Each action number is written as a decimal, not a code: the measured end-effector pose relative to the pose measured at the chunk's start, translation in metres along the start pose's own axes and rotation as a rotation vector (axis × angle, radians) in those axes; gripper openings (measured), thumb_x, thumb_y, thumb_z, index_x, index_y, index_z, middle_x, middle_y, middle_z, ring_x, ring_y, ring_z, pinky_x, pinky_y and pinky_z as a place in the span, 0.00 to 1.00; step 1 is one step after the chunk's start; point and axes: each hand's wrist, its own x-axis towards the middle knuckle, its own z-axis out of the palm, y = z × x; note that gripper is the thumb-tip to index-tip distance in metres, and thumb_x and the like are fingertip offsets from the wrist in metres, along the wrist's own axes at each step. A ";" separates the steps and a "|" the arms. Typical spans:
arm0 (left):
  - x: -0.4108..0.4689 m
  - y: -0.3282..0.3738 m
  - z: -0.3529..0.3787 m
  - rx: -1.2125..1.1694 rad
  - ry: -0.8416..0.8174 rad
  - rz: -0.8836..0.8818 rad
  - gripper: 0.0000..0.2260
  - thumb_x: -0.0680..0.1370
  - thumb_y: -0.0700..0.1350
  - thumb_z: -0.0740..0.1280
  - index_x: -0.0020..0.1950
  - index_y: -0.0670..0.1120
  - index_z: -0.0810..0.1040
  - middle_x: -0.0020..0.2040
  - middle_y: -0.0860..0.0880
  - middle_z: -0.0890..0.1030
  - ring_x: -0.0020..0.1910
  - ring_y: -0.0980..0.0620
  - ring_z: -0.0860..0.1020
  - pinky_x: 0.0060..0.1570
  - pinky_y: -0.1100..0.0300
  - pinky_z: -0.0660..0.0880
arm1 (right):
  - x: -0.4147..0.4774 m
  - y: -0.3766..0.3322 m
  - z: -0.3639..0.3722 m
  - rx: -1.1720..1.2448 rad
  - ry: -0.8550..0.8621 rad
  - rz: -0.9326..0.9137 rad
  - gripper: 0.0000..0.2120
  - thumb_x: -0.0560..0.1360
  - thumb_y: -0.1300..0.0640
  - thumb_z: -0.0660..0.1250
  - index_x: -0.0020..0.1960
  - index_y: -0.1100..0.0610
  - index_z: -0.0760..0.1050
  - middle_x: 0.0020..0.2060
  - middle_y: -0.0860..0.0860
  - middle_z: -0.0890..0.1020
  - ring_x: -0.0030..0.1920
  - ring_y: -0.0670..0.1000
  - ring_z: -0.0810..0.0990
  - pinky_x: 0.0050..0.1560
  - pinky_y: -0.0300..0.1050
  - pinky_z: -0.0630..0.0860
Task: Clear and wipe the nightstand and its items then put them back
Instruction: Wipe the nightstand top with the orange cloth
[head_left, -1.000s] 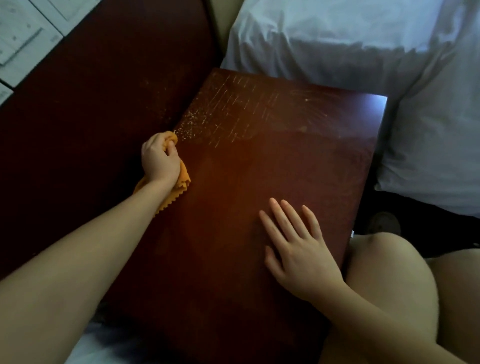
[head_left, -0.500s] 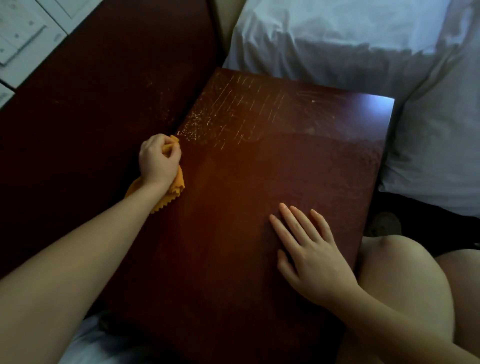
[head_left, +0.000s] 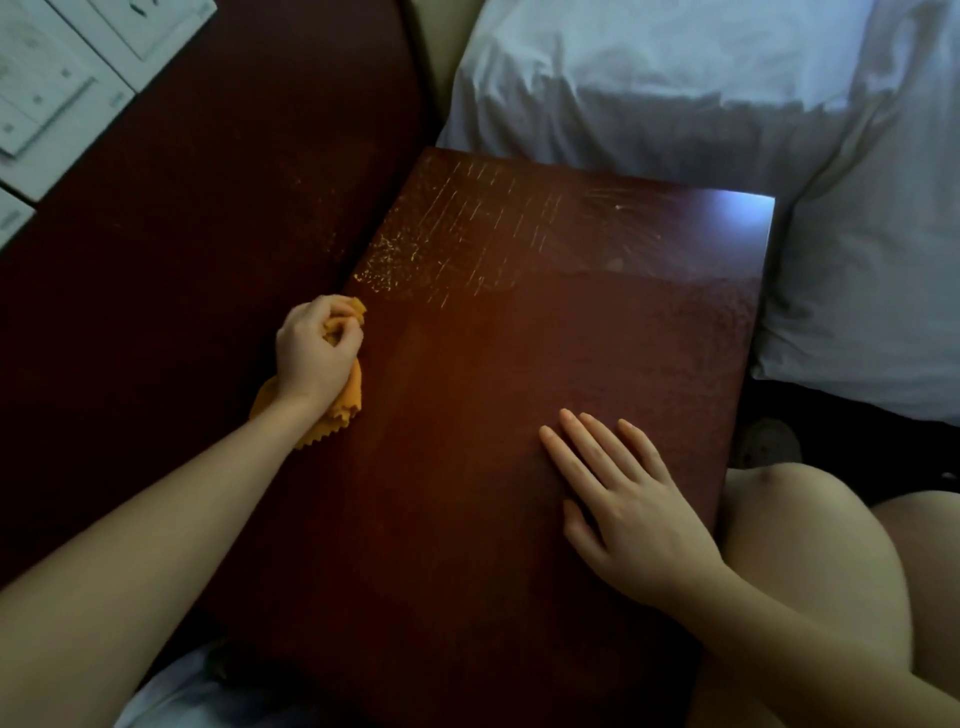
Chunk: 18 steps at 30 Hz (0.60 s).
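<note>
**Inspector:** Nearest first. The right hand (head_left: 634, 509)?

**Assistant:** Flat on the near right part of the nightstand (head_left: 493, 374) top, fingers straight and spread, holding nothing. A bare knee (head_left: 810, 545) sits just beside that edge.

**Inspector:** The left hand (head_left: 311, 353)?

**Assistant:** Farther in, at the top's left edge, fingers curled tight around a bunched orange cloth (head_left: 349, 396). Its zigzag hem hangs out below the wrist.

**Inspector:** How will the cloth handle?

**Assistant:** Judged soft, light and limp. A wad in the fist suits it, though a loose tail could drag grit. The top looks hard, polished and probably slick, so a braced palm is sensible.

**Inspector:** Condition beyond the cloth?

**Assistant:** Pale streaks (head_left: 467, 234) and specks cross the far left corner. In my judgement that part is not yet wiped.

**Inspector:** Edges and room?

**Assistant:** The left edge butts a dark wooden panel (head_left: 208, 234), so strokes there have no overrun. The far and right edges meet white pillows (head_left: 675, 88), touching or just beside; I cannot tell which. Open room lies across the middle of the top, toward the far right corner
</note>
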 end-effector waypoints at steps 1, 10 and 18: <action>0.005 0.000 0.002 0.008 0.028 -0.040 0.06 0.77 0.41 0.63 0.51 0.43 0.78 0.53 0.46 0.79 0.56 0.48 0.74 0.55 0.57 0.70 | 0.000 0.000 0.000 0.001 0.003 0.000 0.27 0.74 0.50 0.54 0.72 0.56 0.64 0.69 0.56 0.70 0.68 0.55 0.68 0.68 0.52 0.55; 0.036 0.008 0.012 -0.005 0.006 -0.062 0.08 0.78 0.43 0.61 0.55 0.43 0.77 0.57 0.45 0.78 0.58 0.48 0.73 0.55 0.60 0.68 | 0.001 0.000 0.001 0.000 -0.011 0.014 0.27 0.74 0.50 0.54 0.71 0.57 0.65 0.69 0.56 0.69 0.69 0.56 0.68 0.69 0.52 0.54; 0.018 0.002 0.007 -0.001 -0.004 0.026 0.06 0.77 0.42 0.63 0.50 0.43 0.78 0.55 0.47 0.79 0.57 0.49 0.74 0.56 0.56 0.69 | 0.000 0.000 -0.001 0.004 -0.005 0.013 0.27 0.73 0.50 0.54 0.71 0.57 0.66 0.68 0.56 0.70 0.68 0.56 0.69 0.68 0.52 0.55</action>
